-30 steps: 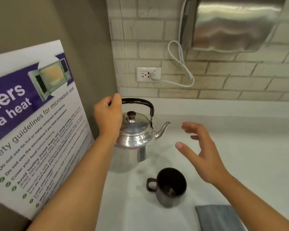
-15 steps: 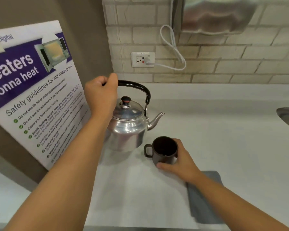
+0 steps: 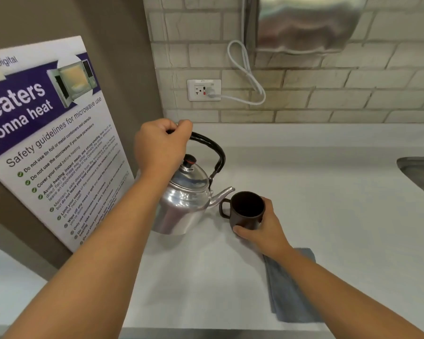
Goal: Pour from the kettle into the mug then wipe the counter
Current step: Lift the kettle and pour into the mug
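Folded grey-blue cloth (image 3: 289,287) lay flat at the near edge of the pale white counter (image 3: 328,204), partly under the right forearm. Just beyond it, right hand (image 3: 262,228) was wrapped around the small dark brown mug (image 3: 246,210): thumb on the near side at the base, fingers around the far right side, mug handle pointing left, free of the hand. Mug stood upright on the counter; inside was dark, couldn't tell if it held anything.

Shiny round aluminium kettle (image 3: 184,204) was tilted toward the mug, spout tip just beside the mug's rim at the handle side; couldn't tell if they touched. No stream visible. Lid on, black-and-red knob on top. Left hand (image 3: 160,145) was clenched around the left end of the kettle's black arched handle.

Left, a white-and-purple safety poster (image 3: 49,133) leaned on the brown wall; readable: "Digital", "eaters gonna heat", "Safety guidelines for microwave use", "Do not use tin foil or metal containers and utensils". Far right, a steel sink edge (image 3: 419,172). Back brick wall: white outlet (image 3: 203,90) with white cord (image 3: 245,77) plugged in, running up beside a steel wall unit (image 3: 306,23).
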`<action>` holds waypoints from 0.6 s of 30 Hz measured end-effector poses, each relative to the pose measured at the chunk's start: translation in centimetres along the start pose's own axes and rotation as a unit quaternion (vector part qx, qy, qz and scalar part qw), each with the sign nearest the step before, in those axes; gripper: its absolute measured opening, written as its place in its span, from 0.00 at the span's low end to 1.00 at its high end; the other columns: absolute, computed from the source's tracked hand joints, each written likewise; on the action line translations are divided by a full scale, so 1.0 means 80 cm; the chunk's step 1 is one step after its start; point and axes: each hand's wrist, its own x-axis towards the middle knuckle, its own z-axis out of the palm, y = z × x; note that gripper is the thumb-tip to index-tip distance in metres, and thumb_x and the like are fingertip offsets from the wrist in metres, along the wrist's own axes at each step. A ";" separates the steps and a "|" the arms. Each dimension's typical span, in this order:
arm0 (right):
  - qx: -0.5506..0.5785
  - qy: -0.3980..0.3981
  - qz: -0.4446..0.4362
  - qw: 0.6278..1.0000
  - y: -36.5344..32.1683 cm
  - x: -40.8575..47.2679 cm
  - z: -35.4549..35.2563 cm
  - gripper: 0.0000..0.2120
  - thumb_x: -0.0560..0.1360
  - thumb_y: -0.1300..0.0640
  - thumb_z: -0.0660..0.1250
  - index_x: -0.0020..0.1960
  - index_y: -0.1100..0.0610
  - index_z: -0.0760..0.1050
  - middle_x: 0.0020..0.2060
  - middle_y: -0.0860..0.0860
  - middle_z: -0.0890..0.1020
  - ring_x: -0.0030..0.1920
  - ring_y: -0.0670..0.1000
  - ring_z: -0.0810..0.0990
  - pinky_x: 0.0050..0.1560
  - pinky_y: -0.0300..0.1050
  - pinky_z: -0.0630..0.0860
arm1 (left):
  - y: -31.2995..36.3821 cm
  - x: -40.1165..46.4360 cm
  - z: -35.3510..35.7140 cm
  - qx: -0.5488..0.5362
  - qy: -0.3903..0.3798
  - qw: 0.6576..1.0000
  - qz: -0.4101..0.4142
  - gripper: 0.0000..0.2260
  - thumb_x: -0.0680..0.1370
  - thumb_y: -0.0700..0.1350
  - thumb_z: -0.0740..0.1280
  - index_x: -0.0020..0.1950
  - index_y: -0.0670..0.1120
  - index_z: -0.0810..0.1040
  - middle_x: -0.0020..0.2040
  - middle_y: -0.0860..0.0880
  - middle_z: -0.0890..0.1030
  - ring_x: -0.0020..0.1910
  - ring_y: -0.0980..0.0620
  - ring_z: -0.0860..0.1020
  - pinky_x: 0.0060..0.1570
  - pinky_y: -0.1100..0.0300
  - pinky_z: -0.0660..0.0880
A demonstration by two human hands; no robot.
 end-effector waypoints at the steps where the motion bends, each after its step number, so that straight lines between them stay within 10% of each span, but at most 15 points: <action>1: 0.001 0.004 0.000 1.000 0.001 -0.001 0.001 0.37 0.62 0.60 0.79 0.62 0.46 0.62 0.54 0.38 0.75 0.53 0.27 0.73 0.46 0.21 0.70 | 0.001 -0.002 0.003 0.009 -0.002 1.000 0.002 0.15 0.67 0.51 0.65 0.23 0.44 0.71 0.17 0.53 0.62 0.21 0.56 0.60 0.25 0.63 0.59; 18: 0.009 -0.027 0.006 1.000 0.003 0.005 -0.008 0.39 0.61 0.59 0.80 0.63 0.45 0.62 0.56 0.38 0.75 0.54 0.29 0.72 0.46 0.22 0.70 | 0.019 -0.001 0.024 0.080 -0.082 0.991 0.068 0.15 0.69 0.48 0.65 0.23 0.46 0.72 0.16 0.54 0.70 0.17 0.58 0.69 0.23 0.65 0.61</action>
